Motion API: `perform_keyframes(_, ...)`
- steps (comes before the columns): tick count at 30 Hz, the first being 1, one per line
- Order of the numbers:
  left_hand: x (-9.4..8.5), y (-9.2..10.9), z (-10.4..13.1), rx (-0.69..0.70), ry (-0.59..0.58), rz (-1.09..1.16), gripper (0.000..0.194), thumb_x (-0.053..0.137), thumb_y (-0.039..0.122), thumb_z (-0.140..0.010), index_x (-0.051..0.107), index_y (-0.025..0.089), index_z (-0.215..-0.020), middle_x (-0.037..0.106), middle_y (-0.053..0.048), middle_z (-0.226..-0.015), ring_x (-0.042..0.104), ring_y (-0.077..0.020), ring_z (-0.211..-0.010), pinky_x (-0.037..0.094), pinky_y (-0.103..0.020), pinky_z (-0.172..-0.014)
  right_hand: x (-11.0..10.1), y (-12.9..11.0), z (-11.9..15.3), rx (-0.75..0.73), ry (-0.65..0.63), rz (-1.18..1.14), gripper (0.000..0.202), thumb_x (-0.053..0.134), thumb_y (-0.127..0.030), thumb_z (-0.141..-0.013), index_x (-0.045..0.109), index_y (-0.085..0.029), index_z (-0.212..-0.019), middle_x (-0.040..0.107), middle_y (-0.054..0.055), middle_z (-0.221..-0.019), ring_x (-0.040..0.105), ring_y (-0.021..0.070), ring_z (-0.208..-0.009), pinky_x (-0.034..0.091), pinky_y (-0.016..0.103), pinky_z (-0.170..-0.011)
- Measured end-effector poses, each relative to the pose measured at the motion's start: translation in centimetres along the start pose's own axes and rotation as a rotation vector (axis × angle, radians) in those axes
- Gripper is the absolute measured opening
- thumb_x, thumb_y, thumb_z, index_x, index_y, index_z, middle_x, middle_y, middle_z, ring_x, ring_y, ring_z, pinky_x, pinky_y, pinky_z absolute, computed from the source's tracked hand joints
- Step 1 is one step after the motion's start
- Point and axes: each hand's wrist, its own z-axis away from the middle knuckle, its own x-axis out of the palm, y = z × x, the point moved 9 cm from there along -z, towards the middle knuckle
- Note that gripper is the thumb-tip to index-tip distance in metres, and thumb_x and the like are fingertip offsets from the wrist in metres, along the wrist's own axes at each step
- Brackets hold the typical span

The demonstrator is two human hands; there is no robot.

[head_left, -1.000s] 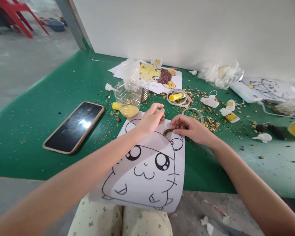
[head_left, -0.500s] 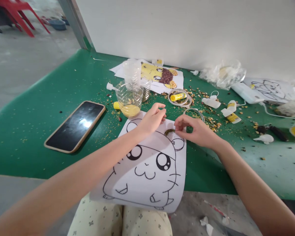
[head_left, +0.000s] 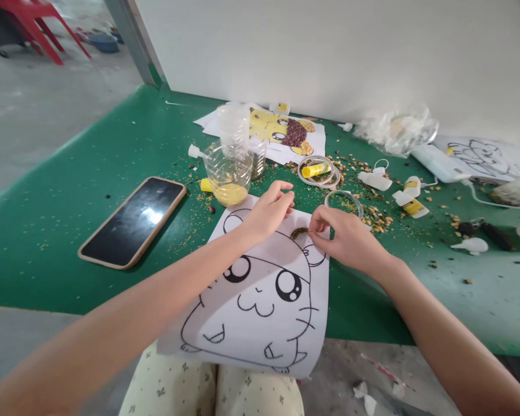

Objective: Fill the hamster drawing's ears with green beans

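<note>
A sheet of white paper with a black outline drawing of a hamster point(head_left: 260, 323) lies at the table's front edge, its lower end bending down over my lap. My left hand point(head_left: 271, 211) rests on its upper part, fingers loosely stretched to the right, holding nothing visible. At the drawing's right ear, my right hand point(head_left: 329, 231) has thumb and forefinger pinched together; whatever is between them is too small to make out. Beside those fingertips, a short curved band of dark greenish grains point(head_left: 300, 233) sits on the paper.
A phone point(head_left: 133, 222) lies at left. Behind the paper stands a cut clear plastic cup point(head_left: 229, 179) with yellow grains. Scattered grains, glue bottles point(head_left: 375, 179), plastic rings point(head_left: 344, 203) and a partly seed-covered picture point(head_left: 286, 136) spread across the green table point(head_left: 91, 156).
My right hand has shifted very slightly, its pinched fingertips now closer together by the grain band. The left hand stays on the paper. The view has moved a little.
</note>
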Motion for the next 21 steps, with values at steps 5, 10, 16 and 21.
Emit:
perform_keyframes(5,0.01,-0.14,-0.18,0.016,-0.002,0.004,0.025,0.040,0.027,-0.088,0.047,0.018,-0.110,0.055,-0.003,-0.085,0.057,-0.0120,-0.078,0.046,-0.024,-0.068,0.14,-0.09,0.05,-0.012,-0.015,-0.039,0.013,0.052,-0.010,-0.074,0.044,-0.020,-0.074,0.055,-0.002,-0.071,0.050,0.0130,-0.069,0.037,0.024,-0.062)
perform_keyframes(10,-0.03,-0.04,-0.11,0.014,-0.002,-0.001,0.025,0.040,0.027,-0.088,0.046,0.018,-0.110,0.055,-0.003,-0.084,0.057,-0.0121,-0.078,0.046,-0.024,-0.068,-0.07,-0.03,0.20,-0.010,-0.029,-0.057,0.011,0.051,-0.011,-0.076,0.044,-0.020,-0.076,0.056,-0.002,-0.073,0.052,0.0119,-0.069,0.039,0.023,-0.061)
perform_keyframes(16,-0.02,0.06,-0.05,0.020,-0.004,-0.008,0.026,0.040,0.029,-0.088,0.047,0.019,-0.111,0.056,-0.003,-0.086,0.057,-0.0124,-0.079,0.045,-0.024,-0.068,0.02,-0.34,0.04,-0.017,-0.025,-0.017,0.011,0.050,-0.013,-0.077,0.043,-0.021,-0.076,0.056,0.000,-0.074,0.053,0.0140,-0.068,0.038,0.025,-0.060)
perform_keyframes(21,-0.01,-0.02,-0.13,0.018,-0.004,-0.007,0.026,0.040,0.028,-0.087,0.047,0.019,-0.111,0.056,-0.003,-0.085,0.057,-0.0121,-0.079,0.046,-0.024,-0.069,-0.06,-0.26,0.05,-0.033,-0.028,-0.046,0.014,0.051,-0.012,-0.076,0.041,-0.021,-0.077,0.056,0.000,-0.076,0.053,0.0135,-0.069,0.040,0.025,-0.061)
